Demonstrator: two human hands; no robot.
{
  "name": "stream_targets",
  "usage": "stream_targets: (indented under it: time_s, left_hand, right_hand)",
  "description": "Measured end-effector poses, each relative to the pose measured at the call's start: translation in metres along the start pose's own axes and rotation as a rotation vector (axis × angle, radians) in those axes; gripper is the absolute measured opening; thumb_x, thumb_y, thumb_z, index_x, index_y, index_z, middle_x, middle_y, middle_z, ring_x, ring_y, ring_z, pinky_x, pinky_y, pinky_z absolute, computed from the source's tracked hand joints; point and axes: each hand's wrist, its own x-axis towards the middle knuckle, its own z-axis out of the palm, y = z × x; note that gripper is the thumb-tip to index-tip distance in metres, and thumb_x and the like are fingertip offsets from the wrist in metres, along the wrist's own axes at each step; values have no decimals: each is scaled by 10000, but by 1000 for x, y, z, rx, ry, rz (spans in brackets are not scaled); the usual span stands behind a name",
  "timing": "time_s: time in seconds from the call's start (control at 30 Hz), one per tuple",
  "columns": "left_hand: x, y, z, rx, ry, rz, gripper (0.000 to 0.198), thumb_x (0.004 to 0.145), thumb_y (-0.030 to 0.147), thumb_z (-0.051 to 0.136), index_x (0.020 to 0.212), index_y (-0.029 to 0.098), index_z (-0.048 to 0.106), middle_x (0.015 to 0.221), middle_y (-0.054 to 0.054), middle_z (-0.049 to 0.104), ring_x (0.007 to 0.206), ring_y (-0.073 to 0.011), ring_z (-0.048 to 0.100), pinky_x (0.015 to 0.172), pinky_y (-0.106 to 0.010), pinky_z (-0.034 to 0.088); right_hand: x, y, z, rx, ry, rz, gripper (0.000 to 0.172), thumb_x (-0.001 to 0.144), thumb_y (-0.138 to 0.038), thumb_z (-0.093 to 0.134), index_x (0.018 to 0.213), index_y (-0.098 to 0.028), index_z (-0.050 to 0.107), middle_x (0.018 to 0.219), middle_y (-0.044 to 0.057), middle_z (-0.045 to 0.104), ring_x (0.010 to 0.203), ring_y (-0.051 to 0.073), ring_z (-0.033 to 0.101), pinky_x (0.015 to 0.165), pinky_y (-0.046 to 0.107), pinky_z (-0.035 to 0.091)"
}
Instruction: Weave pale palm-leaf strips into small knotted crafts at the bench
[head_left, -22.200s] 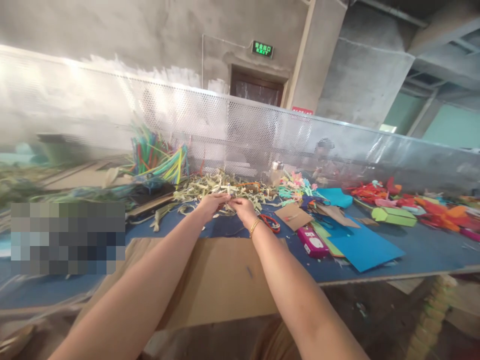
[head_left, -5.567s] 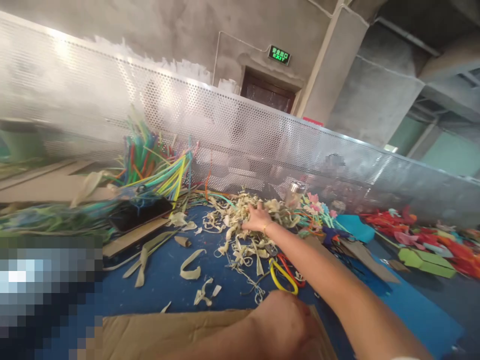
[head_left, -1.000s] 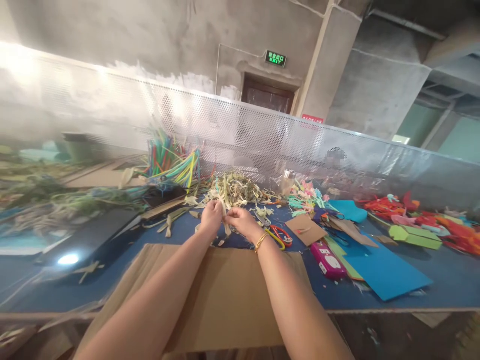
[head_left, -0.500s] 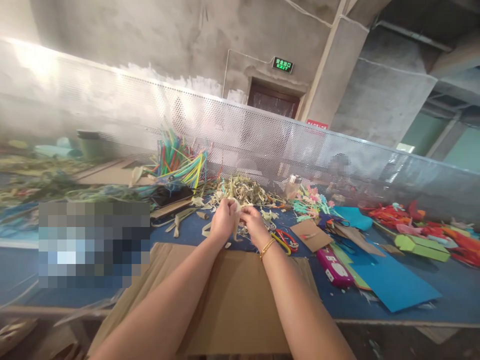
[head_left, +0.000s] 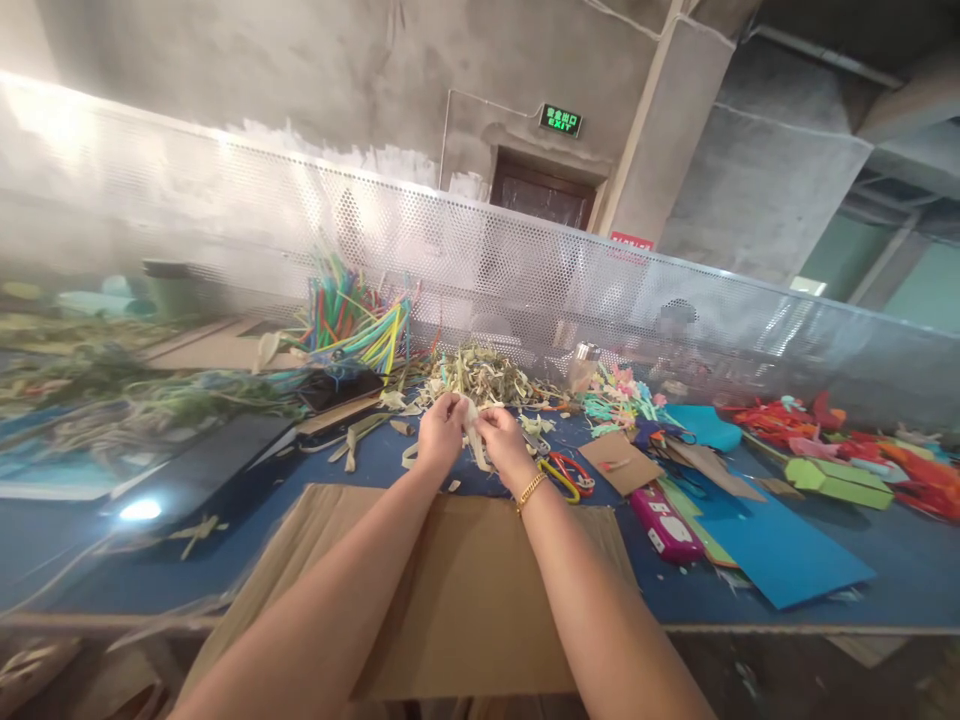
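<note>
My left hand (head_left: pixel 441 432) and my right hand (head_left: pixel 504 442) meet over the far edge of a cardboard sheet (head_left: pixel 465 600). Both are closed, with fingertips pinching a pale, husk-like strip (head_left: pixel 471 415) that hangs down between them. What the strip is made of is hard to make out. Beyond my fingers lies a heap of dry, pale shreds (head_left: pixel 484 375). Yellow and red looped handles (head_left: pixel 574 477), like those of scissors, rest to the right of my right hand. A gold bracelet circles my right wrist.
A magenta box (head_left: pixel 666 525) and blue sheets (head_left: pixel 787 550) lie at right, with red-orange pieces (head_left: pixel 780 425) farther back. Colourful thin sticks (head_left: pixel 360 320) stand at back left. A dark flat panel (head_left: pixel 217 460) lies at left. A perforated metal screen (head_left: pixel 450 250) bounds the table's rear.
The camera view has shifted slightly. Both hands stay close together on the pale strip, and its hanging part shows a little more plainly between them.
</note>
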Motion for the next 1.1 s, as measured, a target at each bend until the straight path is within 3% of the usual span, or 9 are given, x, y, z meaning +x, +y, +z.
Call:
stream_targets:
  time_s: [0.13, 0.27, 0.4, 0.63, 0.8, 0.9, 1.03, 1.1]
  left_hand:
    - [1, 0, -1, 48, 59, 10, 187, 818, 353, 460, 699, 210, 478, 587, 43, 425, 576, -123, 409, 568, -235, 326]
    - [0, 3, 0, -36, -46, -13, 127, 781, 340, 489, 768, 216, 513, 618, 37, 473, 582, -127, 434, 558, -232, 341]
    - [-3, 10, 3, -139, -145, -59, 129, 727, 332, 544, 761, 209, 522, 608, 35, 482, 560, -121, 432, 532, -223, 344]
    - [-4, 14, 3, -212, -78, -126, 193, 718, 372, 584, 675, 203, 499, 543, 48, 425, 497, -102, 378, 485, -217, 318]
    - [-1, 12, 1, -289, -139, -128, 275, 708, 432, 629, 649, 192, 507, 539, 45, 430, 494, -96, 381, 480, -218, 324]
    - [0, 10, 1, -377, -161, -124, 267, 673, 405, 675, 682, 184, 524, 573, 44, 457, 506, -87, 398, 485, -208, 330]
    - [1, 11, -1, -478, -42, -129, 256, 673, 378, 672, 696, 193, 496, 583, 57, 435, 490, -75, 382, 470, -198, 320]
    - [3, 11, -3, -490, 12, -119, 256, 667, 366, 679, 698, 194, 491, 590, 56, 437, 488, -72, 381, 463, -195, 314]
  right_hand:
    - [0, -2, 2, 36, -29, 23, 158, 651, -323, 611, 699, -194, 532, 577, -63, 502, 535, 91, 448, 546, 221, 359]
    - [-1, -7, 0, 114, -107, 58, 284, 674, -448, 632, 662, -187, 522, 574, -49, 511, 544, 94, 450, 546, 229, 348]
    - [-1, -11, -2, 220, -54, 72, 340, 591, -454, 702, 688, -189, 512, 575, -63, 488, 526, 82, 416, 536, 229, 328]
    - [4, -8, -1, 246, 46, -24, 279, 569, -343, 692, 721, -200, 508, 586, -81, 468, 525, 67, 381, 530, 209, 313]
    - [0, -11, -2, 251, 47, 55, 343, 538, -380, 733, 731, -182, 531, 598, -65, 517, 528, 71, 424, 533, 216, 334]
    - [-2, -14, -4, 246, -60, 125, 370, 557, -427, 743, 728, -180, 528, 558, -72, 502, 494, 66, 414, 513, 217, 315]
    - [-4, -16, -9, 134, -284, 187, 351, 567, -416, 767, 647, -175, 524, 468, -96, 421, 429, 46, 331, 466, 212, 249]
    - [-6, -17, -11, 96, -335, 208, 352, 556, -400, 784, 631, -173, 526, 467, -93, 435, 428, 45, 341, 460, 207, 261]
